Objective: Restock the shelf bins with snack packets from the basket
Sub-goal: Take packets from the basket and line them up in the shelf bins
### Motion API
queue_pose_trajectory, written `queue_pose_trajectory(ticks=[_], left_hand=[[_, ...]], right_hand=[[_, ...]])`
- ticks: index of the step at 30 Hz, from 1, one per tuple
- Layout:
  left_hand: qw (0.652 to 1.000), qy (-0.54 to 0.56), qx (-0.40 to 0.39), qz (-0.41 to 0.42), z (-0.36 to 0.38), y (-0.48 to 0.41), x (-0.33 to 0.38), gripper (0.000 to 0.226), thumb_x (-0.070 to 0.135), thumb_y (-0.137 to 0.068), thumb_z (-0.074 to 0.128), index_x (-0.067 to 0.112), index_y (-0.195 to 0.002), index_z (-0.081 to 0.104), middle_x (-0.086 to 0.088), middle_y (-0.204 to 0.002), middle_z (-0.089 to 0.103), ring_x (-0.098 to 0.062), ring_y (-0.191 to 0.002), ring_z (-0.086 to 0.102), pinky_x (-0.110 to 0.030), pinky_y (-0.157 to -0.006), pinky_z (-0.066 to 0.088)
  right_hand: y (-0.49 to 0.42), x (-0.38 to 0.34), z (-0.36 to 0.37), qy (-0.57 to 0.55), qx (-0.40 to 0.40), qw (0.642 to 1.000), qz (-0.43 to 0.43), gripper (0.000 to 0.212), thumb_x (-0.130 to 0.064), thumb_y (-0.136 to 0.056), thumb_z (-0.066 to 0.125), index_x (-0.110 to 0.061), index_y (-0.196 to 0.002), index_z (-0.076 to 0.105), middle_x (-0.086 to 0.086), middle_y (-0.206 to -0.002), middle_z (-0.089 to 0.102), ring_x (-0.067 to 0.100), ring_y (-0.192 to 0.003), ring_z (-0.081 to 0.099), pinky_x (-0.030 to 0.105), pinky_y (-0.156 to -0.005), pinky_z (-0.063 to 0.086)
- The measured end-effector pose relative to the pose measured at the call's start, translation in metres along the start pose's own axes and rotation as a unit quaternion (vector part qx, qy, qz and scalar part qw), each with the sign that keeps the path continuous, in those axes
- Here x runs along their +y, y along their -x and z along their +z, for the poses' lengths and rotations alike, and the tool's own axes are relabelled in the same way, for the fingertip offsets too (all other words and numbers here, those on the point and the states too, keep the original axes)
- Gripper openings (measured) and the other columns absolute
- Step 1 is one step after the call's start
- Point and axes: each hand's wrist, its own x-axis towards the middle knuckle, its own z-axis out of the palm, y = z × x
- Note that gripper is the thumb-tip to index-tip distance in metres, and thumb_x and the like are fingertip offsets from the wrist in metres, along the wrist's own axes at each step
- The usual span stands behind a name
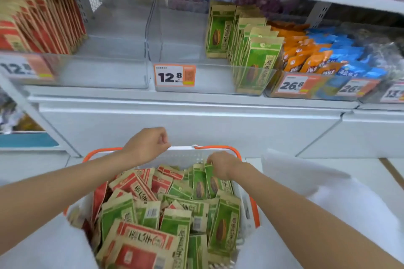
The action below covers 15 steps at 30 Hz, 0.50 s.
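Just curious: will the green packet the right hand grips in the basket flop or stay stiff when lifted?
Probably fairly stiff: the same packets stand upright in the shelf bin. Likely light, since the right hand grips the green packet by its top edge.

Both arms are bare and extended forward, converging toward the centre. My left forearm (65, 185) runs up from the lower left, my right forearm (295, 199) from the lower right. My left hand (148, 144) is knuckles up, its fingers curled into a fist closed over the far rim of the basket (183, 150). My right hand (220, 165) sits nearer, with the wrist bent downward. Its curled fingers pinch the top edge of an upright green snack packet (213, 185). The hands do not touch.
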Motion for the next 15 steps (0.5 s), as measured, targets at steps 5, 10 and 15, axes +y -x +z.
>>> queue_pose_trajectory(ticks=[5, 10, 15], left_hand=[[0.990, -0.070, -0.122, -0.025, 0.024, 0.011, -0.044, 0.006, 0.027, -0.090, 0.062, 0.026, -0.084, 0.064, 0.010, -0.085, 0.063, -0.005, -0.079, 0.057, -0.029, -0.071, 0.049], [0.991, -0.007, -0.130, -0.033, 0.037, 0.007, -0.045, 0.007, 0.019, -0.089, 0.064, 0.021, -0.083, 0.067, 0.006, -0.082, 0.067, -0.010, -0.080, 0.064, -0.035, -0.076, 0.055], [0.986, 0.029, -0.162, -0.040, 0.046, 0.010, -0.039, 0.003, 0.019, -0.089, 0.066, 0.021, -0.087, 0.067, 0.002, -0.085, 0.068, -0.015, -0.081, 0.067, -0.033, -0.075, 0.056]], right_hand=[[0.003, 0.008, 0.037, 0.056, -0.159, 0.986, 0.003, 0.030, 0.001, -0.088, 0.050, 0.000, -0.114, 0.065, 0.013, -0.111, 0.064, 0.030, -0.103, 0.060, 0.036, -0.089, 0.051], [0.011, 0.015, 0.055, 0.029, -0.160, 0.987, 0.007, 0.044, 0.006, -0.088, 0.053, -0.005, -0.131, 0.054, 0.015, -0.128, 0.059, 0.031, -0.117, 0.056, 0.041, -0.100, 0.048], [0.017, 0.010, 0.049, 0.010, -0.118, 0.993, -0.006, 0.018, 0.002, -0.091, 0.053, -0.007, -0.076, 0.058, 0.009, -0.075, 0.057, 0.022, -0.073, 0.056, 0.033, -0.077, 0.048]])
